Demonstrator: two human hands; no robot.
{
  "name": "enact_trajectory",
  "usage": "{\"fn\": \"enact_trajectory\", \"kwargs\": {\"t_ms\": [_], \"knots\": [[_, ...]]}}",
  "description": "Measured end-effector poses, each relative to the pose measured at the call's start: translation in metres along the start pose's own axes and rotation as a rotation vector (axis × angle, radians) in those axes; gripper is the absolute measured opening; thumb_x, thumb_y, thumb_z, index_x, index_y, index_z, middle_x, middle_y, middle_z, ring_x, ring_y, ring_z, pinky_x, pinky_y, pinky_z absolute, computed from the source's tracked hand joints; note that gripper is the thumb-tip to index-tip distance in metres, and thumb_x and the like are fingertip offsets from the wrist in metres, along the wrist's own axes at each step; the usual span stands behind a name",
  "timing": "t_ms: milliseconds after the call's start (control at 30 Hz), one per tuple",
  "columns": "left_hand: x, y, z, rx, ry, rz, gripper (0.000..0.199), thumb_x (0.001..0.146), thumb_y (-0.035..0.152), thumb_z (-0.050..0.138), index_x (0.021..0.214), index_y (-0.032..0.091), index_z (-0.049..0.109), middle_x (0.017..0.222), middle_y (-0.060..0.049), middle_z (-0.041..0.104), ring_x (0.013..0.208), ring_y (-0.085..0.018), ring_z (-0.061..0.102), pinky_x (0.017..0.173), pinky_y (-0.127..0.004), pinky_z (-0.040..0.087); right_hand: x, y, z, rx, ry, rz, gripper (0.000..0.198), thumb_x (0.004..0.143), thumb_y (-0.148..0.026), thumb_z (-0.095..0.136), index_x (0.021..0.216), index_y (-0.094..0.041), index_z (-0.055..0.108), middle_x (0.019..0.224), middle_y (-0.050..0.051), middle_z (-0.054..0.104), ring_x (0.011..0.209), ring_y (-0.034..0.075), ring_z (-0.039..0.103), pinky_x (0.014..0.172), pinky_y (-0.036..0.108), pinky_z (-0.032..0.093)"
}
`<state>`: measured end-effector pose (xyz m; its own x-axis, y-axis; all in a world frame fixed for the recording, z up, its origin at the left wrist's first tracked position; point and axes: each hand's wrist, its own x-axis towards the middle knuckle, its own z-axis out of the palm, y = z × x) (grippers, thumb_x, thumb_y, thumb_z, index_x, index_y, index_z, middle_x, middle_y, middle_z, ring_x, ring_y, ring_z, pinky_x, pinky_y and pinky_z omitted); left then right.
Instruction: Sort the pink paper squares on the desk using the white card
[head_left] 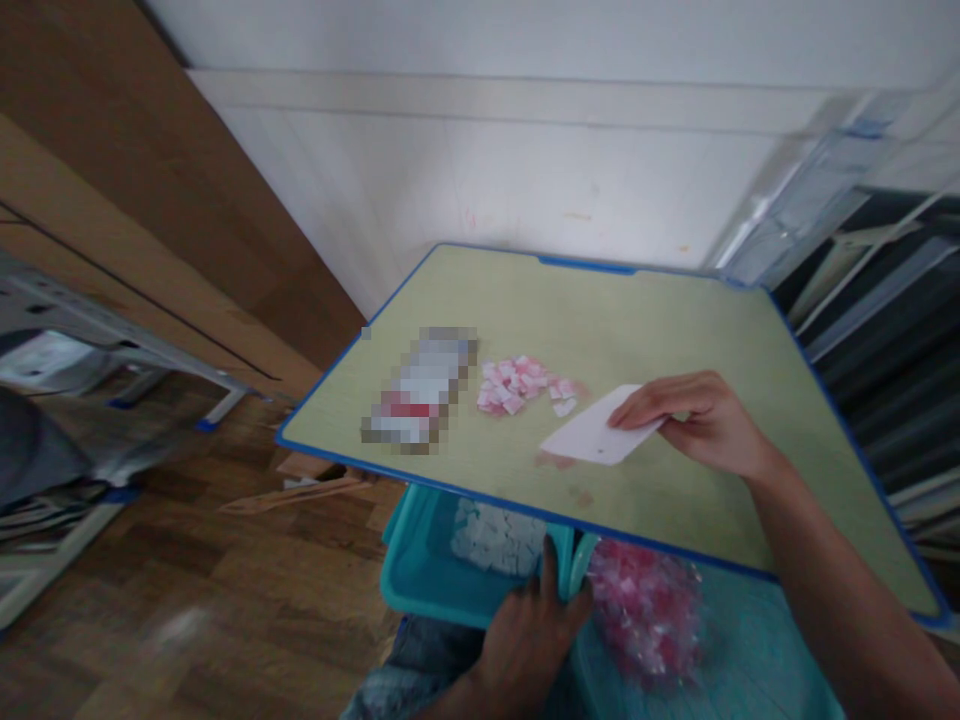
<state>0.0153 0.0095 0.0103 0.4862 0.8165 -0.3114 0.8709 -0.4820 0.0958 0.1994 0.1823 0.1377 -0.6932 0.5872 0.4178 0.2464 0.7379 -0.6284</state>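
Note:
My right hand (694, 415) is over the table board, its thumb and fingers closed on a flat white card (600, 428) that is tilted toward the surface. Just left of the card lies a loose pile of small pink and white pieces (517, 382). Lower down, my left hand (532, 625) is at the near right corner of a teal plastic basket (431, 580), fingers apart, one stretched over its inside. Small white pieces (495, 535) lie in that basket. Whether my left fingers touch the pieces is unclear.
The pale green table board (660, 320) has a blue edge and stands against a white wall. A pixelated flat item (420, 390) lies on its left. Below the front edge, a clear bag of pink pieces (649, 610) sits in a second teal container (757, 640). Brown cardboard (247, 200) stands left.

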Motion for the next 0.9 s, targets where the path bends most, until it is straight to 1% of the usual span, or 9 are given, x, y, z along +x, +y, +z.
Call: {"fn": "enact_trajectory", "kwargs": {"t_ms": [167,267,367,500,600,667,733,800,900], "knots": [[-0.001,-0.001,0.0,-0.005,0.016,0.005,0.042,0.083,0.019,0.027,0.121,0.035,0.035,0.119,-0.018,0.048,0.077,-0.022,0.06,0.054,-0.033,0.051,0.005,0.003,0.022,0.098,-0.056,-0.095,0.042,0.058,0.009,0.036,0.077,-0.016,0.064,0.081,0.004,0.068,0.077,0.012,0.062,0.071,0.025,0.049],[-0.001,-0.001,0.0,-0.009,0.033,-0.006,0.041,0.083,0.019,0.025,0.12,0.035,0.036,0.118,-0.018,0.048,0.078,-0.022,0.06,0.054,-0.033,0.051,0.006,0.004,0.027,0.095,-0.101,-0.135,0.041,0.057,0.008,0.036,0.076,-0.015,0.064,0.079,0.004,0.068,0.077,0.013,0.062,0.07,0.026,0.048],[-0.001,-0.001,0.0,-0.015,0.018,-0.001,0.04,0.083,0.021,0.026,0.12,0.035,0.036,0.118,-0.018,0.048,0.076,-0.022,0.061,0.053,-0.033,0.051,0.004,0.004,0.018,0.087,-0.16,-0.12,0.04,0.056,0.007,0.036,0.072,-0.016,0.064,0.074,0.002,0.068,0.074,0.012,0.062,0.069,0.025,0.048],[-0.001,0.0,0.0,-0.005,0.01,0.003,0.042,0.083,0.019,0.029,0.121,0.034,0.035,0.12,-0.019,0.046,0.075,-0.021,0.061,0.054,-0.033,0.051,-0.003,0.006,-0.01,0.037,-0.219,-0.049,0.039,0.055,0.008,0.037,0.067,-0.017,0.063,0.07,0.001,0.067,0.072,0.012,0.062,0.072,0.024,0.046],[-0.001,0.0,0.0,0.001,0.012,-0.007,0.041,0.082,0.019,0.03,0.12,0.034,0.037,0.121,-0.018,0.046,0.074,-0.02,0.061,0.054,-0.032,0.051,-0.007,0.007,-0.022,0.026,-0.151,-0.044,0.04,0.056,0.009,0.037,0.068,-0.019,0.063,0.07,0.0,0.067,0.072,0.012,0.062,0.075,0.024,0.046],[-0.001,0.0,0.0,0.002,0.023,-0.008,0.041,0.082,0.019,0.03,0.119,0.034,0.038,0.121,-0.018,0.046,0.074,-0.021,0.061,0.053,-0.032,0.051,-0.007,0.005,-0.022,0.054,-0.097,-0.055,0.04,0.056,0.009,0.038,0.069,-0.019,0.063,0.072,-0.001,0.068,0.073,0.012,0.062,0.075,0.025,0.046],[-0.001,0.0,-0.001,0.002,0.031,0.0,0.041,0.082,0.018,0.03,0.119,0.034,0.038,0.121,-0.018,0.047,0.073,-0.02,0.061,0.054,-0.032,0.051,-0.004,0.002,-0.015,0.091,-0.091,-0.068,0.04,0.056,0.009,0.037,0.069,-0.018,0.063,0.072,0.0,0.068,0.074,0.012,0.062,0.077,0.026,0.046],[-0.001,0.0,-0.001,0.006,0.033,0.004,0.041,0.082,0.018,0.03,0.119,0.034,0.038,0.121,-0.018,0.046,0.073,-0.02,0.061,0.054,-0.032,0.051,0.0,-0.001,-0.007,0.122,-0.148,-0.079,0.041,0.054,0.009,0.035,0.069,-0.017,0.063,0.072,0.001,0.068,0.074,0.012,0.062,0.078,0.027,0.045],[-0.001,-0.001,-0.003,0.022,0.026,-0.005,0.041,0.082,0.018,0.03,0.119,0.035,0.038,0.123,-0.02,0.044,0.073,-0.02,0.061,0.054,-0.032,0.051,0.002,-0.002,-0.002,0.14,-0.281,-0.058,0.043,0.051,0.009,0.032,0.068,-0.015,0.064,0.072,0.001,0.068,0.073,0.011,0.062,0.081,0.027,0.044]]}}
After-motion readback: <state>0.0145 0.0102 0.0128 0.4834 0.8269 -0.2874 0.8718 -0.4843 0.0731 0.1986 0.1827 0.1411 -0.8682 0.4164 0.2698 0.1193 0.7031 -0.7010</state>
